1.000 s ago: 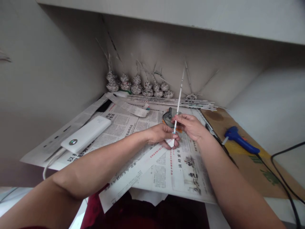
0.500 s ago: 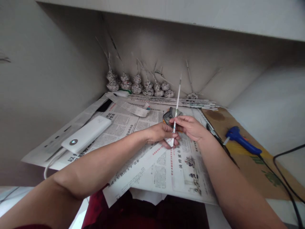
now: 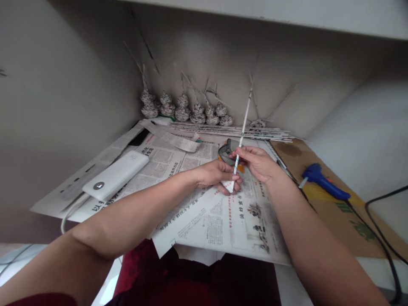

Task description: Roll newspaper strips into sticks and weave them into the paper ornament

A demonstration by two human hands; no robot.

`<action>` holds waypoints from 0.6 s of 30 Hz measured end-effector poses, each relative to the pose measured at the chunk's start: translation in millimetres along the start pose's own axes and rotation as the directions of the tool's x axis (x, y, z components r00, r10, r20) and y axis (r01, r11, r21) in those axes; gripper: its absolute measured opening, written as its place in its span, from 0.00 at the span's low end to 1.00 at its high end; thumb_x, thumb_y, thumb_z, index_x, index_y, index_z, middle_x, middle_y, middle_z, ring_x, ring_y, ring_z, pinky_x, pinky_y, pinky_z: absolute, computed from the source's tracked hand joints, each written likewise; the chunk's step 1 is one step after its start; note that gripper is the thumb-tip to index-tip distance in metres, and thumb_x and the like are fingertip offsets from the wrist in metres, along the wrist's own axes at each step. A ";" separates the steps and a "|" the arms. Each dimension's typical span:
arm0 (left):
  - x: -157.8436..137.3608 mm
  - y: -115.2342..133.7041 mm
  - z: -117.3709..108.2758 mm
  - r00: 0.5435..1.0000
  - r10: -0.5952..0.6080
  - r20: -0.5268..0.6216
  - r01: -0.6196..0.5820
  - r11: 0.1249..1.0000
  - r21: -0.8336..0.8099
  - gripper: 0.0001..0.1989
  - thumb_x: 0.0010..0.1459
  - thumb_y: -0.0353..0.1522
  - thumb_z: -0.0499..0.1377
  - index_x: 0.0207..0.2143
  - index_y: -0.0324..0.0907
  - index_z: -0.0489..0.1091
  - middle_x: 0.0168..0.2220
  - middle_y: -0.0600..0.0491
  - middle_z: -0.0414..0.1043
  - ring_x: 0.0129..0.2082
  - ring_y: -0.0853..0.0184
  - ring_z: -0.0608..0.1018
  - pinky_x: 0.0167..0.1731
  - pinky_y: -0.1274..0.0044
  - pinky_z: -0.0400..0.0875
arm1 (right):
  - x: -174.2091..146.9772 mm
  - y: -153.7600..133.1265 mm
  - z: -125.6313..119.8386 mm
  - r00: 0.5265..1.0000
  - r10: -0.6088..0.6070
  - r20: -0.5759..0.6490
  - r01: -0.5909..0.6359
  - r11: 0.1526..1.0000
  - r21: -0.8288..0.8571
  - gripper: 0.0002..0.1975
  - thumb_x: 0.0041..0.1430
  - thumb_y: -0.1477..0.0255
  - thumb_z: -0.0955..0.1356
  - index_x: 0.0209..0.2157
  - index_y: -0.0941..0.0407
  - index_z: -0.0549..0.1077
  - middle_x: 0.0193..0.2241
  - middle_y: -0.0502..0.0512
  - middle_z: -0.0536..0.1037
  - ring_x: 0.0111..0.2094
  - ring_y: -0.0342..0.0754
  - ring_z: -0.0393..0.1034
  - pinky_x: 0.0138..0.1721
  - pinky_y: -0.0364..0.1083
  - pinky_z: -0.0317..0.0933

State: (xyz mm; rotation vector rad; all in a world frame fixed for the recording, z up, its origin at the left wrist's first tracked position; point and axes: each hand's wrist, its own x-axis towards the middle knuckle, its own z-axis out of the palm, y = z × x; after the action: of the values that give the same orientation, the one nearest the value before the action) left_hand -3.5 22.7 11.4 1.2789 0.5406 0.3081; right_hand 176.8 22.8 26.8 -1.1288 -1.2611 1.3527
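A thin white tube of rolled newspaper (image 3: pixel 245 121) slants upward between my hands, its tip pointing at the back wall. My left hand (image 3: pixel 217 175) is closed on its lower end, where a flat newspaper strip (image 3: pixel 194 216) runs into the roll and trails toward the table's front edge. Higher up, my right hand (image 3: pixel 256 160) pinches the tube between thumb and fingers. Just behind the hands sits a grey tape dispenser-like object (image 3: pixel 225 152) with an orange part, partly covered by the right hand.
Several woven paper gourds (image 3: pixel 182 108) line the back wall, with a bundle of paper tubes (image 3: pixel 223 131) before them. A white power bank (image 3: pixel 116 175) with a cable lies left. To the right, a blue glue gun (image 3: pixel 325 182) rests on cardboard (image 3: pixel 353 236). Newspaper (image 3: pixel 210 238) covers the table.
The paper tube now reaches higher and leans more to the right. The loose strip's tail has drawn up toward my hands, and my right hand has shifted slightly up the view.
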 end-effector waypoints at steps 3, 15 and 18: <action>0.0 0.8 0.4 1.000 0.008 -0.015 -0.009 1.000 -0.014 0.16 0.52 0.38 0.62 0.37 0.34 0.71 0.32 0.46 0.74 0.34 0.64 0.77 0.33 0.70 0.73 | -0.6 -0.2 0.0 0.994 0.040 0.104 -0.036 0.999 -0.034 0.13 0.48 0.61 0.72 0.33 0.55 0.78 0.33 0.54 0.78 0.35 0.46 0.69 0.37 0.45 0.62; -0.7 0.7 -1.2 1.000 0.013 -0.008 -0.013 1.000 -0.003 0.16 0.52 0.39 0.62 0.38 0.34 0.71 0.32 0.46 0.74 0.34 0.64 0.78 0.33 0.70 0.73 | 0.2 0.3 0.5 0.997 0.054 0.049 -0.053 0.998 -0.017 0.13 0.45 0.61 0.74 0.30 0.55 0.78 0.32 0.54 0.77 0.33 0.46 0.69 0.36 0.46 0.62; -1.5 1.7 0.2 1.000 -0.017 -0.007 0.017 1.000 -0.005 0.17 0.50 0.39 0.63 0.37 0.34 0.72 0.32 0.47 0.74 0.34 0.64 0.78 0.34 0.70 0.73 | 1.2 0.8 -0.6 0.998 0.004 -0.058 -0.003 1.000 0.017 0.12 0.43 0.62 0.75 0.26 0.55 0.76 0.29 0.53 0.76 0.32 0.46 0.69 0.34 0.46 0.63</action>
State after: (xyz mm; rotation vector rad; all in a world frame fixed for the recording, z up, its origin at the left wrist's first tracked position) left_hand -4.6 22.2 13.4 1.2685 0.5556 0.2997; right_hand 177.1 24.0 25.9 -1.1510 -1.2049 1.3219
